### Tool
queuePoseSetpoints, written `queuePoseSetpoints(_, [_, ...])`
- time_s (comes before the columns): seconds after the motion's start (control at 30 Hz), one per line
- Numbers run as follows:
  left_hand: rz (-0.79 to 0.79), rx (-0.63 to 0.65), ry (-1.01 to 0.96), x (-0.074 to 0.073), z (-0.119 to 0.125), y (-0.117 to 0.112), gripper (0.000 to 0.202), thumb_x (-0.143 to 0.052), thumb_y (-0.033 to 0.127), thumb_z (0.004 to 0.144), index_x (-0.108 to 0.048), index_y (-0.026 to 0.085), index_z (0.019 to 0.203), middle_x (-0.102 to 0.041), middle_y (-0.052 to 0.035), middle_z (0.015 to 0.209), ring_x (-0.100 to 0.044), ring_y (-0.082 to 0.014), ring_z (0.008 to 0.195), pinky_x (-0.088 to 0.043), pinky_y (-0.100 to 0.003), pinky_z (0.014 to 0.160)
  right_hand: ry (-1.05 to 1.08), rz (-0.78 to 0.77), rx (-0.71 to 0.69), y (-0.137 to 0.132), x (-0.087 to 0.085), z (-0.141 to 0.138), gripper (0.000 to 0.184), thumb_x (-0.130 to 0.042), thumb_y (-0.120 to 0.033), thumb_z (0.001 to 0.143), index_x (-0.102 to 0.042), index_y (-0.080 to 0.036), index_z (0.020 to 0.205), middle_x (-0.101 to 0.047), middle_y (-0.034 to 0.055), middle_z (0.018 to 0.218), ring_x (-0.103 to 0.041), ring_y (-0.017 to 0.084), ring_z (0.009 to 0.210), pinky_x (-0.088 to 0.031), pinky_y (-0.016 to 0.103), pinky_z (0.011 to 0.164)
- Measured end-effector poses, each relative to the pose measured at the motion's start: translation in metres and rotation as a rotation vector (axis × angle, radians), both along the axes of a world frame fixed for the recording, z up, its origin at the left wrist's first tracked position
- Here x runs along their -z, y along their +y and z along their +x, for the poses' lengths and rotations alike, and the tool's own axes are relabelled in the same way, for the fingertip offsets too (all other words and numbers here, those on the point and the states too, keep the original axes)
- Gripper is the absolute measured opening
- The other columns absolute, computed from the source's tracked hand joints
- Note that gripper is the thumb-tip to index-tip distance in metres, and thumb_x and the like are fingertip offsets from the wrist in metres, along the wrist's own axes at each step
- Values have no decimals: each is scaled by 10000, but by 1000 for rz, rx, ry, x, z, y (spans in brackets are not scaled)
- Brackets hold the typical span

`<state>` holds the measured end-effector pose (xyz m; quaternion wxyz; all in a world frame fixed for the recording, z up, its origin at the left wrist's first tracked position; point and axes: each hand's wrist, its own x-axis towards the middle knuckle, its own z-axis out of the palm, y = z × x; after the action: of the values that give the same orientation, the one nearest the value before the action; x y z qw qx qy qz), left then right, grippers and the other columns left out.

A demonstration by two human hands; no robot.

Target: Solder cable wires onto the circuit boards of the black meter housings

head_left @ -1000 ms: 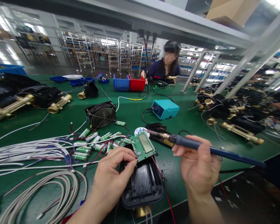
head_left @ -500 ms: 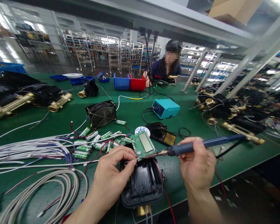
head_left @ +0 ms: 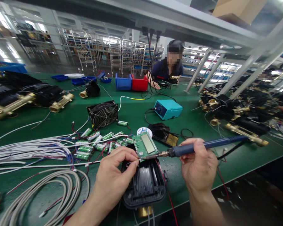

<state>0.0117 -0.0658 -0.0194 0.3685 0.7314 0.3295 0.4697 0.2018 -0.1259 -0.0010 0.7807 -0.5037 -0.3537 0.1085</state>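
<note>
My right hand [head_left: 199,168] is closed around the blue handle of a soldering iron [head_left: 198,147], whose tip rests at the near edge of a green circuit board [head_left: 145,145] with a grey display. My left hand [head_left: 114,177] pinches a thin wire against that same board edge, right beside the tip. The board leans on a black plastic housing [head_left: 143,185] with a brass fitting beneath it, at the table's front edge.
Green batteries [head_left: 94,142] with red leads and white cable bundles [head_left: 30,153] lie left. A black fan [head_left: 103,113], teal soldering station [head_left: 168,109] and iron stand with sponge [head_left: 163,133] sit behind. Brass-and-black assemblies [head_left: 235,117] fill the right. A person [head_left: 167,70] works across the green table.
My right hand swung the soldering iron from pointing at the stand down to the board's near edge, and it stays there. My left hand has kept its pinch.
</note>
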Motion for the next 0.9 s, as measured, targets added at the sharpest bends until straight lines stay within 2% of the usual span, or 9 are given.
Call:
queuePoseSetpoints(0.4, [32, -8, 19, -2, 1, 0, 176, -631, 143, 792, -680, 207, 636, -742, 15, 740, -696, -137, 737, -500, -245, 720, 23, 1, 2, 0, 1, 0, 385, -679, -501, 849, -664, -174, 646, -546, -28, 489, -464, 94, 382, -342, 193, 336])
queuePoseSetpoints(0.57, [38, -7, 29, -2, 0, 0, 175, -629, 154, 794, -678, 206, 635, -745, 4, 742, -702, -155, 737, -506, -265, 714, 110, 83, 90, 2, -4, 1, 392, -695, -515, 824, -657, -168, 644, -563, -23, 502, -465, 88, 372, -354, 192, 322])
queuePoseSetpoints(0.63, [42, -6, 35, -2, 0, 0, 178, -625, 157, 798, -676, 206, 635, -745, -1, 741, -703, -161, 734, -506, -276, 714, 90, 125, 60, 3, -5, 1, 366, -674, -503, 857, -679, -173, 698, -596, -20, 538, -526, 104, 397, -398, 202, 341])
queuePoseSetpoints(0.73, [49, -8, 39, -2, 0, 0, 182, -618, 156, 803, -672, 206, 636, -748, -2, 743, -704, -165, 730, -503, -289, 723, -25, 117, -104, 3, 0, 0, 230, -648, -432, 920, -724, -219, 961, -730, 10, 733, -706, 167, 611, -555, 266, 500])
queuePoseSetpoints(0.8, [56, -6, 40, -2, 1, 1, 183, -617, 154, 803, -669, 205, 636, -750, -1, 744, -706, -167, 730, -500, -294, 726, -146, 35, -204, 2, 4, -3, 202, -618, -349, 959, -690, -273, 1131, -780, 21, 919, -758, 197, 838, -622, 347, 719])
queuePoseSetpoints(0.9, [72, -7, 43, -2, 1, 1, 179, -617, 144, 800, -672, 205, 641, -751, -2, 745, -704, -168, 727, -496, -294, 717, -375, -144, -310, 2, 8, -7, 262, -607, -265, 965, -642, -310, 1221, -745, 25, 1169, -703, 197, 1108, -555, 389, 988])
